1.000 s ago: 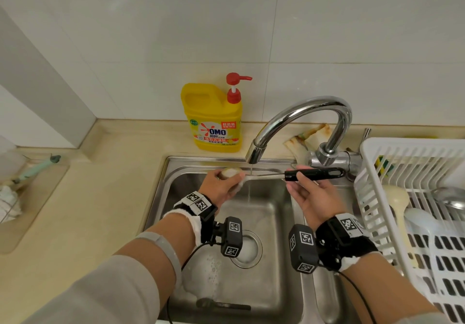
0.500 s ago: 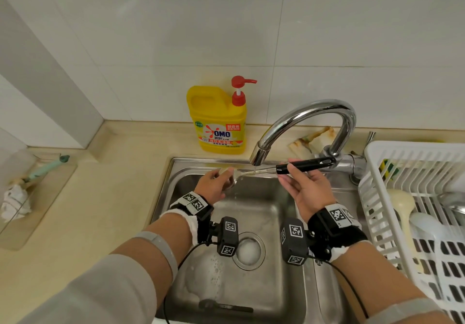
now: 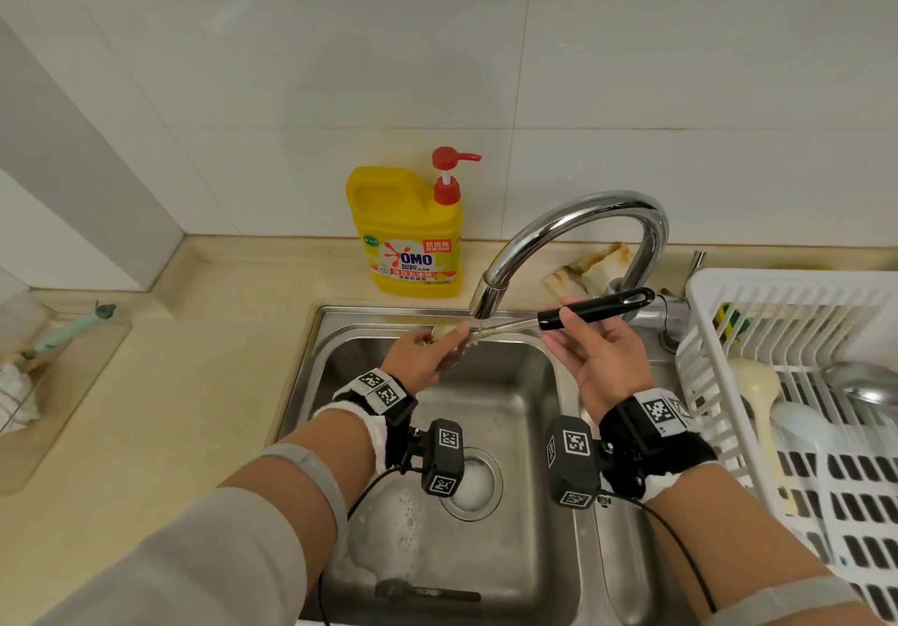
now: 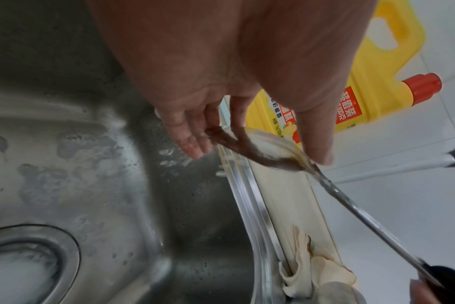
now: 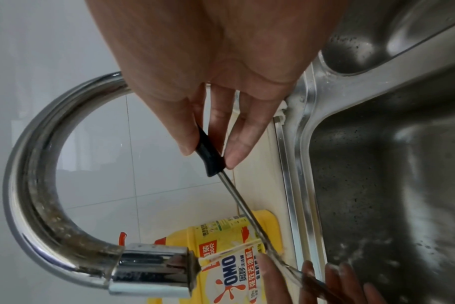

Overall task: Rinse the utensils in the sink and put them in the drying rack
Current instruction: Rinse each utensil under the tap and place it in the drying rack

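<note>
A spoon (image 3: 510,326) with a black handle and a thin metal stem lies across the sink (image 3: 515,557), just under the faucet spout (image 3: 486,299). My right hand (image 3: 566,319) pinches the black handle between thumb and fingers (image 5: 210,150). My left hand (image 3: 449,341) holds the spoon's bowl (image 4: 270,148), thumb on top and fingers beneath. A thin stream of water falls on the stem (image 5: 237,195) near the bowl. A second dark-handled utensil (image 3: 427,592) lies at the sink's near edge.
The white drying rack (image 3: 729,295) stands right of the sink with several utensils in it. A yellow detergent bottle (image 3: 408,236) and a folded cloth (image 3: 583,265) sit behind the sink. Foam (image 3: 388,528) lies by the drain.
My right hand has raised the handle end a little, so the spoon now slopes down towards my left hand. Both hands stay under the spout.
</note>
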`<action>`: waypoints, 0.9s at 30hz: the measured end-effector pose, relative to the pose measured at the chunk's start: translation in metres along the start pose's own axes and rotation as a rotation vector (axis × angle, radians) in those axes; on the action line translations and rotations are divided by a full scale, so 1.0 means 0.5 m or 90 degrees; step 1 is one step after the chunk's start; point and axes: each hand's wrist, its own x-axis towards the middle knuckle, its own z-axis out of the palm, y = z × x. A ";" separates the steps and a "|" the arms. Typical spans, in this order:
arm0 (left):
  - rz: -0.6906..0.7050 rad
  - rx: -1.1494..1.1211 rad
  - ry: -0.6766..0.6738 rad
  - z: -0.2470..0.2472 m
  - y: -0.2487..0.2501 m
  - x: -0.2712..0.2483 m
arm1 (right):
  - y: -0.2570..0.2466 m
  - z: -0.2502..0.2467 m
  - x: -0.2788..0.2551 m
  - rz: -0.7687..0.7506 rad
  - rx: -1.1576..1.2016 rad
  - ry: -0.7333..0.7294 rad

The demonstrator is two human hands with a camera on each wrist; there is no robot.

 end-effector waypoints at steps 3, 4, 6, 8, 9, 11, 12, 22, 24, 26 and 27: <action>0.019 -0.016 0.000 0.008 -0.007 0.008 | -0.006 -0.010 0.003 -0.010 -0.001 0.004; 0.021 -0.036 -0.004 0.009 -0.015 0.013 | -0.008 -0.013 0.003 -0.013 -0.001 0.004; 0.005 -0.079 -0.009 0.009 -0.023 0.016 | -0.014 -0.021 0.003 -0.018 0.005 0.010; 0.008 -0.135 0.001 0.009 -0.027 0.012 | -0.022 -0.033 0.004 -0.016 0.019 0.024; 0.004 -0.152 0.004 0.007 -0.029 0.011 | -0.025 -0.040 0.005 -0.015 0.026 0.032; 0.003 -0.185 -0.003 0.004 -0.032 0.011 | -0.032 -0.053 0.007 -0.013 0.031 0.039; 0.004 -0.199 -0.013 0.006 -0.030 0.007 | -0.034 -0.056 0.007 -0.012 0.029 0.040; -0.046 -0.175 -0.069 0.039 -0.030 0.010 | -0.038 -0.061 0.002 -0.018 0.014 0.027; -0.044 -0.187 -0.065 0.040 -0.029 0.012 | -0.042 -0.062 0.003 -0.019 0.018 0.027; -0.026 -0.211 -0.053 0.036 -0.028 0.015 | -0.044 -0.064 0.005 -0.020 0.023 0.026; -0.020 -0.230 -0.047 0.032 -0.025 0.013 | -0.044 -0.066 0.006 -0.021 0.027 0.028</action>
